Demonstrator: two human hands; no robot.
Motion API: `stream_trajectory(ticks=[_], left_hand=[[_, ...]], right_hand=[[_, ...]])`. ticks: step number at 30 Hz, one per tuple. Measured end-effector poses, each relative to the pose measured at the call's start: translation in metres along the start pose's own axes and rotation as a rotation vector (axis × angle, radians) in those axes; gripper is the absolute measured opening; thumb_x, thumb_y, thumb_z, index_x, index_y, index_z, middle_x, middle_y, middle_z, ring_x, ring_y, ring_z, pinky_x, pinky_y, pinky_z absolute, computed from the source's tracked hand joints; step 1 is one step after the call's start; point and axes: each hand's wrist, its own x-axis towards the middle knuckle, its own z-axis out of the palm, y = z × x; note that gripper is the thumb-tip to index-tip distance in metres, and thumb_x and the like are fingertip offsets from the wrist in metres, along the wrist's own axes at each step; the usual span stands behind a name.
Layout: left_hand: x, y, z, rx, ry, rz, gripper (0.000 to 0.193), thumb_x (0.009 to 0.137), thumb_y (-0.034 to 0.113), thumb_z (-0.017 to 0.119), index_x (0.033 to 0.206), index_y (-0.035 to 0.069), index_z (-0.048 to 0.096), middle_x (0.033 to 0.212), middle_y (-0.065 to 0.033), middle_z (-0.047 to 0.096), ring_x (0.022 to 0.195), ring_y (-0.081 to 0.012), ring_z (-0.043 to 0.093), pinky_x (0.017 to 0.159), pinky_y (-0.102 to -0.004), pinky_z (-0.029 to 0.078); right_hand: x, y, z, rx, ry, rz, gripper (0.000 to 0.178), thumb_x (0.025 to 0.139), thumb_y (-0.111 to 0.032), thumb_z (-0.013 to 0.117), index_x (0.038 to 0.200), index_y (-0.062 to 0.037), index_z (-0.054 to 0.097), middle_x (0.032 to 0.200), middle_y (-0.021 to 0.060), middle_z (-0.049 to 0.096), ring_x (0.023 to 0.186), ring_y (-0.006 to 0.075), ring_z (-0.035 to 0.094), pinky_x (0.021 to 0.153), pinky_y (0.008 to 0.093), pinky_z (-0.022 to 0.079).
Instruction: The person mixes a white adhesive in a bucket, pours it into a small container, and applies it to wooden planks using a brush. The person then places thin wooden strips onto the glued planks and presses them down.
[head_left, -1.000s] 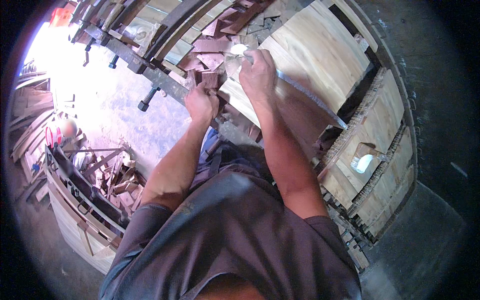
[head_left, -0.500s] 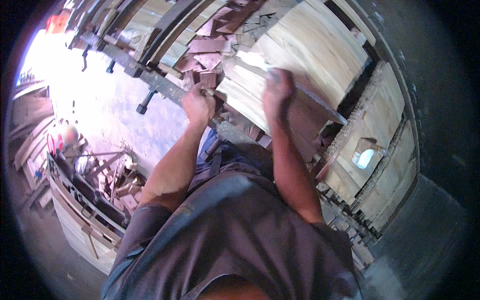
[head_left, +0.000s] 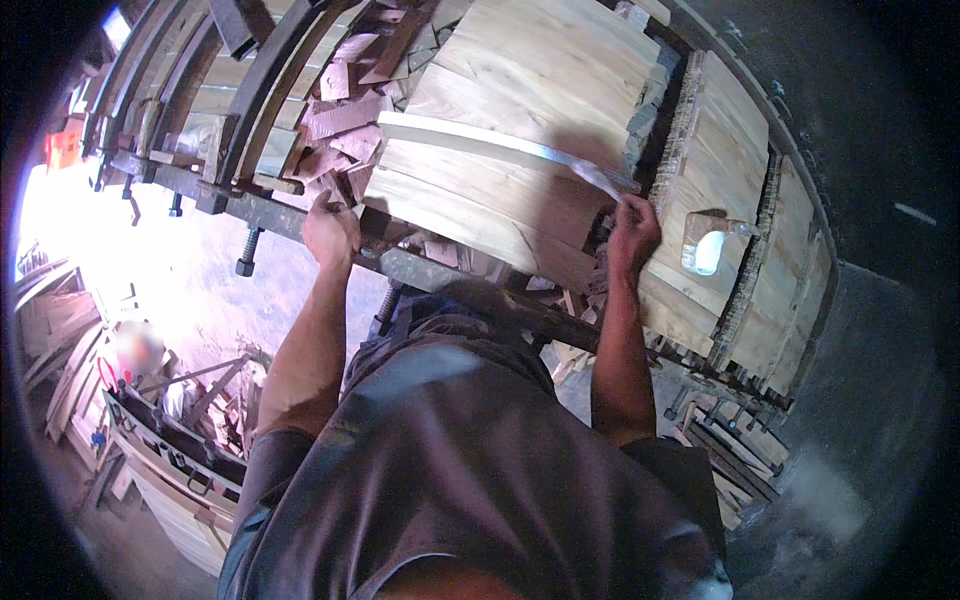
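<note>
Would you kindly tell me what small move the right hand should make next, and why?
Probably lift the right hand and the blurred whitish thing it holds clear of the wooden boards: they are at the right end of the long pale strip, so little of it seems left beyond them, while the left hand is by the metal rail.

The worktop [head_left: 425, 272] is long, its near edge a worn rail with bolts [head_left: 245, 267] projecting from it. By the left end, dark bars [head_left: 265, 85] stretch from the near edge towards the far one. Alongside them lies a loose jumble of wood offcuts [head_left: 335, 120]. A broad pale panel [head_left: 540, 60] covers the middle, and towards the right end two narrower panels [head_left: 725, 140] lie side by side, a dark, rough-edged gap between them.
</note>
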Motion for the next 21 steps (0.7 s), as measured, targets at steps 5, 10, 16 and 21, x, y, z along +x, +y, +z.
stream_trajectory(ticks=[5,10,16,21], left_hand=[[0.000,-0.001,-0.003,0.007,-0.033,-0.026,0.042,0.077,0.018,0.060,0.117,0.007,0.070,0.096,-0.0245,0.070,0.091,-0.0394,0.069,0.083,-0.0444,0.053],[-0.004,0.019,-0.001,-0.002,-0.093,-0.059,0.046,0.078,0.018,0.057,0.120,0.001,0.067,0.101,-0.0253,0.070,0.094,-0.0348,0.069,0.089,-0.0407,0.051],[0.006,-0.007,-0.003,0.029,-0.135,-0.069,0.049,0.075,0.017,0.057,0.120,-0.001,0.066,0.093,-0.0231,0.071,0.090,-0.0344,0.069,0.085,-0.0405,0.052],[-0.005,0.015,-0.009,0.048,-0.080,-0.008,0.047,0.076,0.018,0.057,0.117,-0.001,0.068,0.097,-0.0261,0.070,0.094,-0.0376,0.069,0.088,-0.0431,0.051]], right_hand=[[0.008,-0.006,-0.050,-0.294,0.183,0.039,0.010,0.087,-0.008,0.063,0.095,-0.0021,0.066,0.094,0.0135,0.067,0.092,0.0298,0.063,0.085,0.0408,0.049],[-0.031,-0.005,0.037,-0.091,0.164,-0.244,0.016,0.086,-0.001,0.060,0.101,-0.0038,0.060,0.093,0.0168,0.062,0.092,0.0367,0.060,0.086,0.0434,0.046],[-0.027,-0.118,0.045,0.024,-0.042,-0.255,0.016,0.073,0.004,0.067,0.086,-0.0043,0.060,0.089,0.0155,0.059,0.090,0.0312,0.058,0.078,0.0412,0.044],[0.011,0.016,-0.027,-0.159,0.108,0.069,0.007,0.087,-0.006,0.062,0.094,-0.0045,0.065,0.094,0.0146,0.066,0.093,0.0331,0.063,0.085,0.0405,0.048]])
